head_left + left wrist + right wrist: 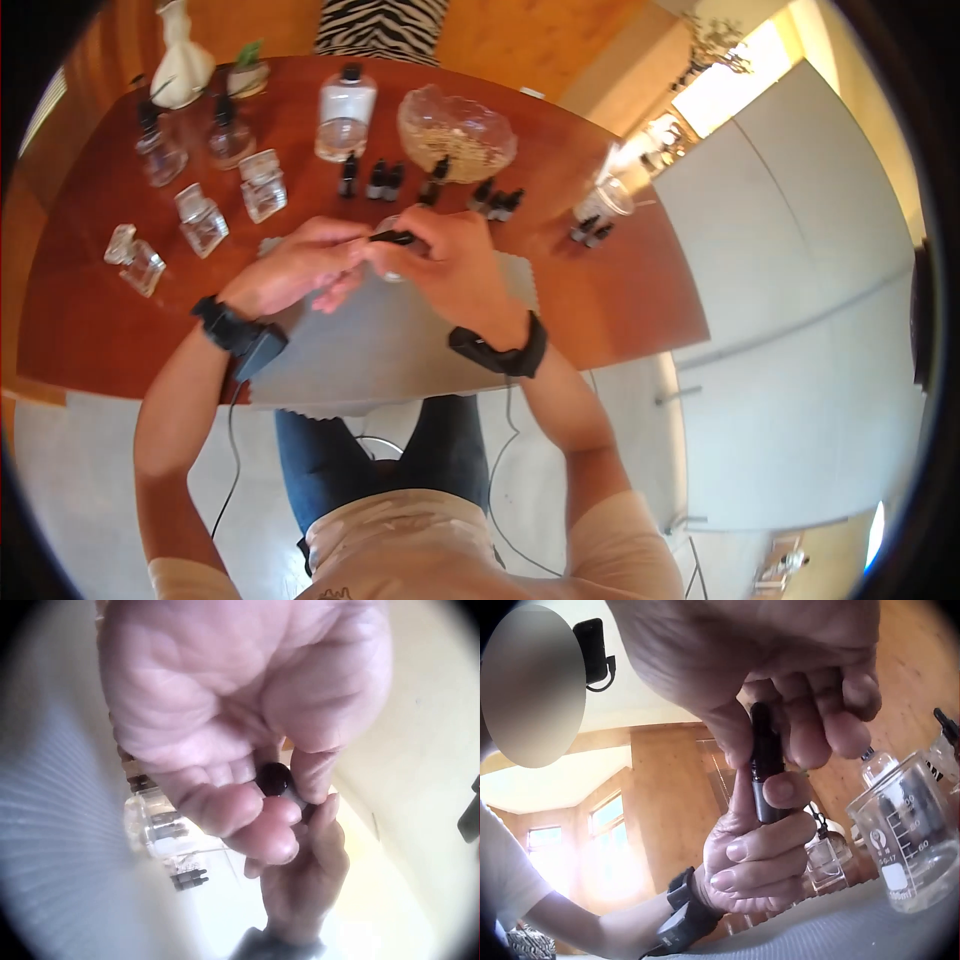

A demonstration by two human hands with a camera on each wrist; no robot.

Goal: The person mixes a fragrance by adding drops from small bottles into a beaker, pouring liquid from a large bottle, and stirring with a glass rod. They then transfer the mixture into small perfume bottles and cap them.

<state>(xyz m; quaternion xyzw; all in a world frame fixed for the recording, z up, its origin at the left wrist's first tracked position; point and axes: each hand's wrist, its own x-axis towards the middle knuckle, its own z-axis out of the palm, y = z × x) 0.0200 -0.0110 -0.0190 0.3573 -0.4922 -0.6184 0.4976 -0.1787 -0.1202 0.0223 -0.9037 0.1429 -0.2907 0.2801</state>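
Observation:
A small dark dropper bottle is held upright between both hands in the right wrist view. The left hand curls its fingers around the bottle's lower part. Above it, the right hand pinches the black dropper cap between thumb and fingers. In the head view the left hand and right hand meet over the grey mat. The bottle's round dark end shows among the left fingers in the left wrist view. A glass beaker stands beside the hands, mostly hidden by them from above.
Several small dropper bottles stand behind the hands, near a glass bowl and a large black-capped bottle. Clear square bottles are at the left. A plastic cup and two small bottles stand at the right.

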